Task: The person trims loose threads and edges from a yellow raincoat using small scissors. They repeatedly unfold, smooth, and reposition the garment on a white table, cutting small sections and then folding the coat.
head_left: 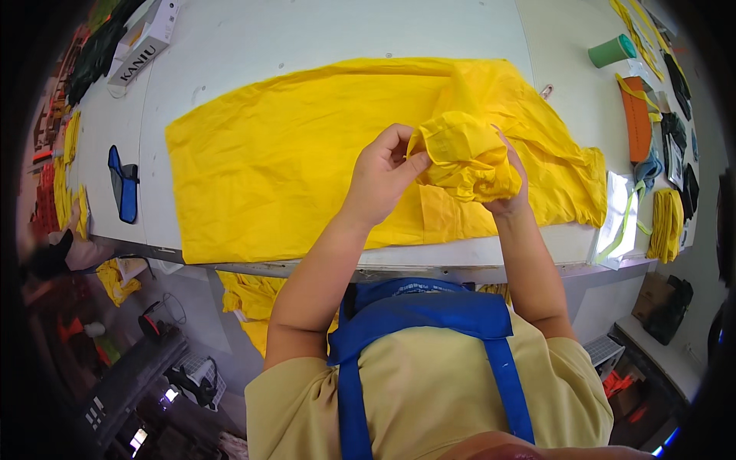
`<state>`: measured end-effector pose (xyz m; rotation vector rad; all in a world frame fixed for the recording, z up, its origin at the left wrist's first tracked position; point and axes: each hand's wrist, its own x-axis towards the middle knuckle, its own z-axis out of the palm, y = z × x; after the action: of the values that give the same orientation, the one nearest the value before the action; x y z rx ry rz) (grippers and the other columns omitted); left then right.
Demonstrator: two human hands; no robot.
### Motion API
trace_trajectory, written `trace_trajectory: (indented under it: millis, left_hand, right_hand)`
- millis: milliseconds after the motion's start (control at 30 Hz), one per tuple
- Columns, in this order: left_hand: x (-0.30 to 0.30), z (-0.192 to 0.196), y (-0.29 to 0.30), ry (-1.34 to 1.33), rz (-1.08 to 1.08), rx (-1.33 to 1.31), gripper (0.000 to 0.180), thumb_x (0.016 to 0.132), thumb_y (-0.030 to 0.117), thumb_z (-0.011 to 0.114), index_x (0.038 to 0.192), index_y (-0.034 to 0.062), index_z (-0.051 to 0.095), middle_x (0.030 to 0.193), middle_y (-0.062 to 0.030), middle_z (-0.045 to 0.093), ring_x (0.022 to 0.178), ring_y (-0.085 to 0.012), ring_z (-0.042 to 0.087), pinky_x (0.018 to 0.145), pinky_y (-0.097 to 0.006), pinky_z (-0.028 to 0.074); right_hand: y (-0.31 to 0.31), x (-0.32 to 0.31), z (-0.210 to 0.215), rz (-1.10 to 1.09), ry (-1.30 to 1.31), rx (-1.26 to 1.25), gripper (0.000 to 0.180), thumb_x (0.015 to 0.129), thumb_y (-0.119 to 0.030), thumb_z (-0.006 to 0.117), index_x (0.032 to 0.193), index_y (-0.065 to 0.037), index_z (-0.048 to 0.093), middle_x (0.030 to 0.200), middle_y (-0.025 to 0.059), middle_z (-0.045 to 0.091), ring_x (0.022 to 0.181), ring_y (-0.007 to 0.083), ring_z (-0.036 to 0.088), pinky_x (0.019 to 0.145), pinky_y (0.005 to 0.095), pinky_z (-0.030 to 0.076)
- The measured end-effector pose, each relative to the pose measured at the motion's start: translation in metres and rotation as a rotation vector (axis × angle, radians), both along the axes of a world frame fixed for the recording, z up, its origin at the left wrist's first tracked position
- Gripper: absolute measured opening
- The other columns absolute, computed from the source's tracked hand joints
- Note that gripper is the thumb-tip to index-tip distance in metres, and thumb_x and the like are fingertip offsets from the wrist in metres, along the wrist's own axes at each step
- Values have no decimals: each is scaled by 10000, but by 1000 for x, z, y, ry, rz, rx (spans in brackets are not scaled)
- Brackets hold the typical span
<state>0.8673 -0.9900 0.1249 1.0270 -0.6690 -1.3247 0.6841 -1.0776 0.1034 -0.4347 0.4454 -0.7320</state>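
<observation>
A large yellow fabric garment (307, 161) lies spread across the white table, its left part fairly flat and its right part creased. Over its right half, both my hands hold up a bunched portion of the yellow fabric (464, 153) with a gathered, ruffled opening facing me. My left hand (385, 172) pinches the left edge of this bunch between thumb and fingers. On the other side my right hand (515, 180) is wrapped round the bunch; most of its fingers are hidden behind or inside the cloth.
Left on the table (172, 84) are a blue-and-black fabric piece (124, 188) and a white box (144, 46). At right are a green roll (612, 51), an orange piece (636, 119) and folded yellow cloth (665, 226). Another person's arm (84, 249) shows at far left.
</observation>
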Motion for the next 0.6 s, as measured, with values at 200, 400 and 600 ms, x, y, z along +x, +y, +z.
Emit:
trace_trajectory:
  millis: [200,400,600]
  left_hand:
    - [-24,2,-6,-841,308,-280,214,782,-44,592,975,38,550,856,-79,524,731,-199,526,665,-285,446]
    - [-76,-12,17,-1040,18,-657,315,697,-56,605,979,82,594,826,-107,471,736,-260,496,676,-318,433]
    - [67,-52,-21,-1309,505,-80,269,772,-88,517,1016,11,573,977,-126,482,841,-266,525,729,-328,453]
  right_hand:
    - [7,-21,13,96,435,-493,431,664,64,703,1008,-81,488,1002,25,545,924,99,527,797,242,461]
    - [-19,14,-23,-432,535,-493,146,810,27,462,749,-99,424,720,-36,479,720,52,498,618,195,412]
    - [-50,3,-31,-475,963,-1046,223,841,-209,602,1002,-122,474,986,56,532,908,223,519,785,328,431]
